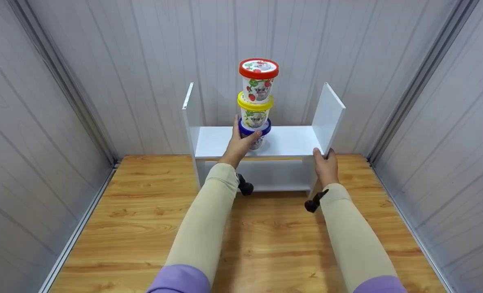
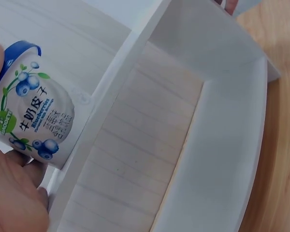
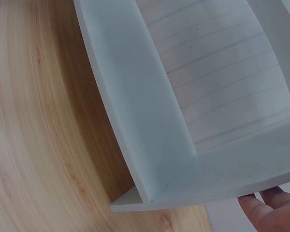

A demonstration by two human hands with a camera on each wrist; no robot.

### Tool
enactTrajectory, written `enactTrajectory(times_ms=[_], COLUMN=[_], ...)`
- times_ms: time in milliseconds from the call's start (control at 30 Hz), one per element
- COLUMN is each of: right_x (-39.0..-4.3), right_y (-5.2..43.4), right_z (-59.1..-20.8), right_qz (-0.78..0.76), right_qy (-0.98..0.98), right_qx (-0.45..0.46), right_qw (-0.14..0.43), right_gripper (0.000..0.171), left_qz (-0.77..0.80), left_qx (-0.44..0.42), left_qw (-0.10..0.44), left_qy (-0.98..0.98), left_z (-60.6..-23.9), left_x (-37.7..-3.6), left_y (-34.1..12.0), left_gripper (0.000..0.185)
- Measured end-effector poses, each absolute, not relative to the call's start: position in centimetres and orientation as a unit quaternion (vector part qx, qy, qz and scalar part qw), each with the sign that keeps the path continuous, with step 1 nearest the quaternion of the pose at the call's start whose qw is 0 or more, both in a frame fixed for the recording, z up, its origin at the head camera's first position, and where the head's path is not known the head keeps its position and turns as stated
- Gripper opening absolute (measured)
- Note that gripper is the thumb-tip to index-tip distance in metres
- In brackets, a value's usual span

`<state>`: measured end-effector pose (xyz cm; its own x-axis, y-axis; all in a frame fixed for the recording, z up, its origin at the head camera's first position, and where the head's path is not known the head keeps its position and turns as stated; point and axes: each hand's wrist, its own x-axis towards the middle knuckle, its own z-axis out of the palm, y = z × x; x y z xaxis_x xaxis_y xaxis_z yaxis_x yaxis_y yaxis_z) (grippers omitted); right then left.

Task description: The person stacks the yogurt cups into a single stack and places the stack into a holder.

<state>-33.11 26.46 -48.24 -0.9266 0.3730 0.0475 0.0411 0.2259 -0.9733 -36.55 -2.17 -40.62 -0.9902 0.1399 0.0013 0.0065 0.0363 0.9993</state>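
Three paper tubs stand in a stack on the upper board of a white shelf [image 1: 292, 140]. On top is a tub with a red lid [image 1: 258, 81], strawberries printed on it. Below it comes a tub with a yellow lid [image 1: 254, 116]. The blueberry tub [image 2: 38, 106] with a blue lid is lowest, partly covered by my left hand [image 1: 240, 142], whose thumb and fingers grip it from the left and front. My right hand [image 1: 326, 165] holds the front edge of the shelf's right side panel [image 1: 330, 118], fingers [image 3: 258, 210] against its outer face.
The shelf's left side panel [image 1: 190, 118] rises left of the stack. A lower board [image 1: 265, 175] runs beneath the upper one. Wood-grain flooring [image 1: 143, 211] lies in front, with pale panelled walls [image 1: 151, 73] behind and at both sides.
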Motion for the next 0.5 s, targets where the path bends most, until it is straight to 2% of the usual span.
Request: enactTrajectory(times_ms=[167,500], right_x=[-32.9,-32.72], right_y=[26.32,25.77], right_z=[-48.2,-48.2], right_qz=[0.605,0.607], right_qy=[-0.772,-0.771], right_qx=[-0.132,-0.146], right_qw=[0.145,0.125], right_gripper=[0.072,0.073], left_qz=[0.684,0.674], left_qx=[0.037,0.021], left_qw=[0.052,0.043], left_qy=[0.727,0.737], left_z=[-40.57,-40.8], left_x=[-36.31,-35.98], left_y=[-2.0,-2.06], left_gripper=[0.107,0.105])
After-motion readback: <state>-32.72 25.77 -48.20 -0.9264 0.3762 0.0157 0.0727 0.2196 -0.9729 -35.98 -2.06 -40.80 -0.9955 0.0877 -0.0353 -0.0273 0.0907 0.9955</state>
